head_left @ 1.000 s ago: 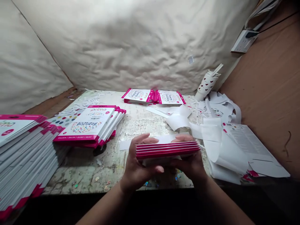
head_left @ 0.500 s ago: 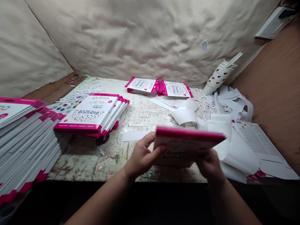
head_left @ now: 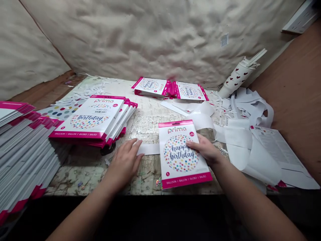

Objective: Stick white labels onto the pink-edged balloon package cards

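A small stack of pink and white "happy birthday" balloon packs (head_left: pixel 182 154) lies flat on the worn table (head_left: pixel 147 125), face up, near the front edge. My right hand (head_left: pixel 204 150) rests on its right side, fingers flat on the top pack. My left hand (head_left: pixel 124 161) lies open on the table to the left of the stack, fingertips on a white paper strip (head_left: pixel 147 149). It holds nothing.
A fanned pile of the same packs (head_left: pixel 96 118) sits at the left, a tall stack (head_left: pixel 22 147) at the far left, two more piles (head_left: pixel 170 89) at the back. Loose white backing paper (head_left: pixel 247 137) and a heart-patterned roll (head_left: pixel 237 78) crowd the right side.
Both hands held the stack on edge above the table, turned it face up and laid it down. My left hand has let go and moved left onto the table.
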Available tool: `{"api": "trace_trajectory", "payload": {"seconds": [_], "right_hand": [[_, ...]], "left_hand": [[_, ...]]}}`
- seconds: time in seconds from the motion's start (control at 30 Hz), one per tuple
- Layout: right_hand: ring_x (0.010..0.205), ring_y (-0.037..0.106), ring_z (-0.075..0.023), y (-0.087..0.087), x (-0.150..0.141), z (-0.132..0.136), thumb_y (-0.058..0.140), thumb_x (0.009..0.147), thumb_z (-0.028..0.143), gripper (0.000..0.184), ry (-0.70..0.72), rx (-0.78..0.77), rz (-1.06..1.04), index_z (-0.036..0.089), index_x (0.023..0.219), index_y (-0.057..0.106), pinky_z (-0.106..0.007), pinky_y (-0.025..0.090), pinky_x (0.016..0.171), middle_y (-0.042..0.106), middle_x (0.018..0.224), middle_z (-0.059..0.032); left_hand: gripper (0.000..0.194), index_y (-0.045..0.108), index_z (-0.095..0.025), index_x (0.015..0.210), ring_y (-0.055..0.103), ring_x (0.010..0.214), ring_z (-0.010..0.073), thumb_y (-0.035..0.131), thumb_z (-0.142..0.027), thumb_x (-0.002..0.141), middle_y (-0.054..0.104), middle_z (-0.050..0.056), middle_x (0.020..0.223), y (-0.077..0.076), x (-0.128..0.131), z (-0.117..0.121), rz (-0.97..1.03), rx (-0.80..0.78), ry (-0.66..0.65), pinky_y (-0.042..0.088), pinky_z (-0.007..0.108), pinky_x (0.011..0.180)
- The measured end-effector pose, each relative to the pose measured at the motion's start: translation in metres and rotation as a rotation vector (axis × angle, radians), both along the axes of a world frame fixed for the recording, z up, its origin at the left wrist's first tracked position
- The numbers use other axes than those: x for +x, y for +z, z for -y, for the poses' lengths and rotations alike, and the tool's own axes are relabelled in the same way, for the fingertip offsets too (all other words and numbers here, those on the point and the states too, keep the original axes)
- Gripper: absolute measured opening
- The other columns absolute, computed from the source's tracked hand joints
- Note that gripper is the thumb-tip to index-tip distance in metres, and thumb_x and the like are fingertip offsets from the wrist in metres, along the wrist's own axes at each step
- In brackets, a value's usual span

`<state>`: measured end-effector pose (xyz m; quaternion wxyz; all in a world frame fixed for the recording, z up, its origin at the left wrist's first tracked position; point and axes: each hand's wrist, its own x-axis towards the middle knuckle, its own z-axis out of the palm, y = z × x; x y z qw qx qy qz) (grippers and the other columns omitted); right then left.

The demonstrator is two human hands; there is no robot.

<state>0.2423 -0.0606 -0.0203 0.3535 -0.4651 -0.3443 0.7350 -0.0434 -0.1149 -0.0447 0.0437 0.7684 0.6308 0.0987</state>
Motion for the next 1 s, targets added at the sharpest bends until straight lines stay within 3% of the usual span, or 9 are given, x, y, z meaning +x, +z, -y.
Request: {"api": "trace_trajectory", "payload": {"seconds": [0.13,0.27,0.4,0.5,0.6,0.7,0.77,0.9,1.0], "right_hand": [[0.069,0.069,-0.0245,-0.018,-0.021,-0.023,0.077,0.059,0.020,0.041,0.030,0.024,0.024,0.017,0.094,0.055,-0.037,0.055,0.062,0.072,0.083,-0.0071],[0.066,0.068,-0.0229,-0.030,-0.017,-0.028,0.077,0.060,0.022,0.042,0.047,0.005,0.021,0.017,0.096,0.056,-0.037,0.055,0.064,0.072,0.080,-0.0061],[0.069,0.069,-0.0237,-0.023,-0.015,-0.023,0.077,0.060,0.022,0.044,0.067,0.003,-0.040,0.018,0.098,0.055,-0.039,0.056,0.067,0.071,0.084,-0.0066],[0.071,0.069,-0.0240,-0.016,-0.020,-0.021,0.076,0.062,0.023,0.044,0.096,0.007,-0.090,0.018,0.099,0.055,-0.040,0.056,0.068,0.071,0.086,-0.0071],[0.072,0.068,-0.0237,-0.021,-0.029,-0.023,0.076,0.061,0.023,0.042,0.094,0.035,-0.067,0.018,0.097,0.056,-0.041,0.055,0.071,0.071,0.085,-0.0061],[0.078,0.067,-0.0237,-0.034,-0.039,-0.027,0.075,0.061,0.024,0.038,0.055,0.082,0.069,0.017,0.093,0.057,-0.041,0.053,0.076,0.071,0.087,-0.0057],[0.083,0.066,-0.0248,-0.036,-0.041,-0.029,0.076,0.061,0.030,0.039,0.058,0.155,0.264,0.018,0.094,0.057,-0.040,0.052,0.076,0.070,0.091,-0.0066],[0.084,0.062,-0.0284,0.002,-0.014,-0.017,0.072,0.061,0.057,0.061,0.038,0.474,0.917,0.019,0.106,0.058,-0.043,0.048,0.076,0.067,0.091,-0.0097],[0.078,0.061,-0.0203,0.044,0.050,0.019,0.049,0.084,0.056,0.040,-0.209,0.754,1.064,0.022,0.101,0.062,-0.033,0.047,0.072,0.066,0.090,-0.0065]], "left_hand": [[0.035,0.062,-0.015,0.097,0.051,0.105,0.0356,0.055,-0.041,0.076,0.060,0.015,0.105,0.023,0.003,-0.036,-0.025,-0.234,0.022,0.040,0.045,0.086],[0.023,0.062,-0.020,0.079,0.059,0.084,0.0257,0.053,-0.041,0.076,0.065,0.007,0.086,0.037,0.001,-0.047,0.062,-0.339,-0.010,0.041,0.031,0.068],[0.026,0.061,-0.021,0.067,0.058,0.064,0.0201,0.049,-0.042,0.077,0.064,0.003,0.066,0.041,0.000,-0.044,0.187,-0.417,0.064,0.034,0.026,0.056],[0.027,0.063,-0.021,0.065,0.058,0.062,0.0203,0.049,-0.041,0.077,0.065,0.004,0.065,0.040,0.000,-0.046,0.197,-0.425,0.078,0.033,0.027,0.056],[0.027,0.064,-0.021,0.068,0.060,0.066,0.0217,0.047,-0.039,0.079,0.067,0.005,0.069,0.039,-0.003,-0.050,0.196,-0.442,0.056,0.035,0.028,0.058],[0.029,0.064,-0.021,0.072,0.061,0.071,0.0250,0.045,-0.042,0.080,0.067,0.007,0.074,0.039,-0.005,-0.049,0.101,-0.437,0.048,0.038,0.030,0.060],[0.033,0.065,-0.019,0.085,0.061,0.081,0.0288,0.044,-0.044,0.082,0.067,0.010,0.085,0.042,-0.001,-0.047,-0.026,-0.297,0.030,0.041,0.034,0.068],[0.043,0.057,-0.012,0.107,0.055,0.100,0.0306,0.040,-0.045,0.087,0.061,0.014,0.105,0.056,0.018,-0.045,-0.078,0.098,-0.062,0.039,0.041,0.089],[0.037,0.057,-0.019,0.103,0.057,0.096,0.0252,0.043,-0.049,0.086,0.061,0.006,0.103,0.066,0.036,-0.047,0.050,0.184,-0.087,0.042,0.038,0.087]]}}
